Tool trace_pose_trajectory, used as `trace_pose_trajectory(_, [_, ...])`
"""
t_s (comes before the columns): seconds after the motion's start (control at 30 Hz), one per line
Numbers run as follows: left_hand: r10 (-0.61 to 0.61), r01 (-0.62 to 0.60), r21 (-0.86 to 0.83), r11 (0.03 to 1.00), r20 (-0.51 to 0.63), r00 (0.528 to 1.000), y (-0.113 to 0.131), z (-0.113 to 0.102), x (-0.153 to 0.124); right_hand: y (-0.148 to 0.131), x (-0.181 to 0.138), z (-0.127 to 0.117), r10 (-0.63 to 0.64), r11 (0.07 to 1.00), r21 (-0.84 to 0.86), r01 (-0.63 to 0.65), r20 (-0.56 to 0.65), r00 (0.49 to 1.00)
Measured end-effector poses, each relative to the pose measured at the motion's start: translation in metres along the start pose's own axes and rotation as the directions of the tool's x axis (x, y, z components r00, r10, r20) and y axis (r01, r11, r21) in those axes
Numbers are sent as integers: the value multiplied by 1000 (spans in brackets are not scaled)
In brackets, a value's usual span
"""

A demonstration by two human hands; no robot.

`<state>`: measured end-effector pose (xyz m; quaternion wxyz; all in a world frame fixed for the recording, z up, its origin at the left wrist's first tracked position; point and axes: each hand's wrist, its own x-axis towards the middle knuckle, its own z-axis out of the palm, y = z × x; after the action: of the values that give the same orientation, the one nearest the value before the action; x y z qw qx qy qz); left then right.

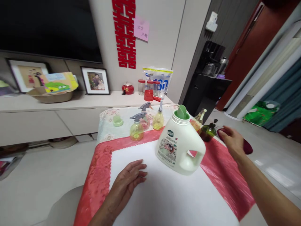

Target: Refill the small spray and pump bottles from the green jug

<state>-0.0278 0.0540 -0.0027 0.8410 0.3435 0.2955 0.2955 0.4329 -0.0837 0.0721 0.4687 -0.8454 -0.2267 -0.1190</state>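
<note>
A white detergent jug (pixel 178 146) with an open green spout stands on the white sheet (pixel 164 194), tilted slightly. My left hand (pixel 128 180) rests flat on the sheet to the jug's left, fingers stretched out, holding nothing. At the table's right edge my right hand (pixel 231 141) reaches over a dark maroon object (pixel 246 146), fingers curled around its near end. A dark green pump bottle (pixel 208 131) stands just left of that hand. The jug's green cap (pixel 118 121) lies at the far left of the table.
Three small spray bottles (pixel 136 128) stand behind the jug, with a glass bottle (pixel 200 116) beside them. Red cloth (pixel 98 169) borders the sheet. A low cabinet (pixel 58 106) with frames, jars and a red scoop runs behind. A dark stand (pixel 207 91) sits at right.
</note>
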Motion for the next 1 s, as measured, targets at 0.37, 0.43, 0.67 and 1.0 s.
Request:
trace_pose_trajectory(0.37, [50,-49,-34,998,35,998,-5,3,-1,-193,-115,-69,-484,820,299,489,-94,870])
trace_pose_trajectory(0.43, [48,-47,-42,998,27,998,-4,5,-1,-227,-125,-61,-656,734,233,637,2,755])
trace_pose_trajectory(0.67, [40,-39,-73,997,11,999,-1,8,-2,-321,-136,29,-777,545,184,818,479,410])
trace_pose_trajectory(1.0, [132,-131,-82,988,0,991,0,10,-1,-346,-155,155,-390,303,-246,921,849,355])
